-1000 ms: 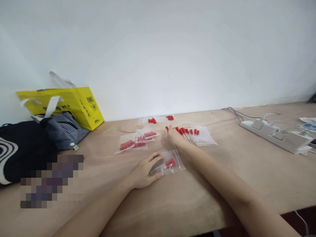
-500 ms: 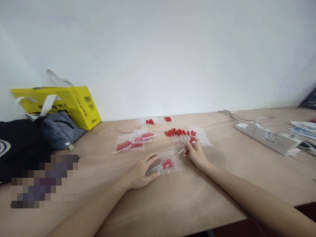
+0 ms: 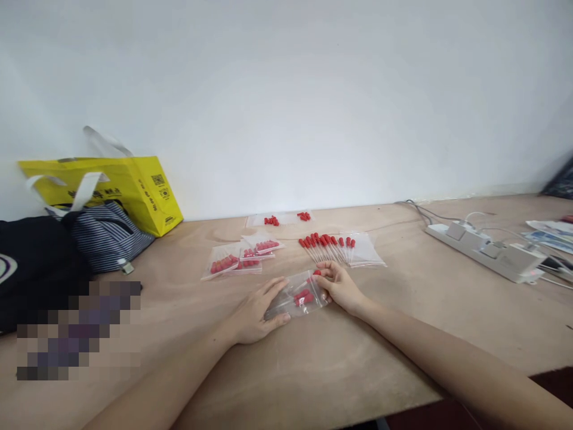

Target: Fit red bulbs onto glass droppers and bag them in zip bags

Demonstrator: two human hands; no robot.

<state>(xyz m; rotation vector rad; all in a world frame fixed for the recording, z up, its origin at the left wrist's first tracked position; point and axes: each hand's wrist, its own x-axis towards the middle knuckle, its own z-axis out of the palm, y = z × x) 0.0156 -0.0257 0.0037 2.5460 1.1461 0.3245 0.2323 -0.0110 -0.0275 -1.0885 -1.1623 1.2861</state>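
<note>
A clear zip-lock bag (image 3: 290,304) lies in front of me with red-bulbed droppers (image 3: 304,297) inside. My left hand (image 3: 262,310) holds its left end, fingers over the upper side and thumb at the lower edge. At the bag's right-hand mouth, my right hand (image 3: 338,286) pinches a dropper by its red bulb (image 3: 317,273); its thin tube points left into the bag. Beyond the right hand, several loose droppers (image 3: 324,240) lie fanned out, bulbs away from me. Their lower tips are partly hidden by that hand.
Filled zip-lock bags (image 3: 230,263) overlap at the left centre. Flat empty bags (image 3: 367,251) lie right of the loose droppers. More red bulbs (image 3: 271,221) rest on clear plastic near the wall. A power strip (image 3: 487,254) is at right; a yellow bag (image 3: 147,191) and striped pouch (image 3: 107,236) at left.
My right hand has moved left and slightly nearer with the dropper, bringing it from beside the bag into its mouth. The left hand has stayed on the bag.
</note>
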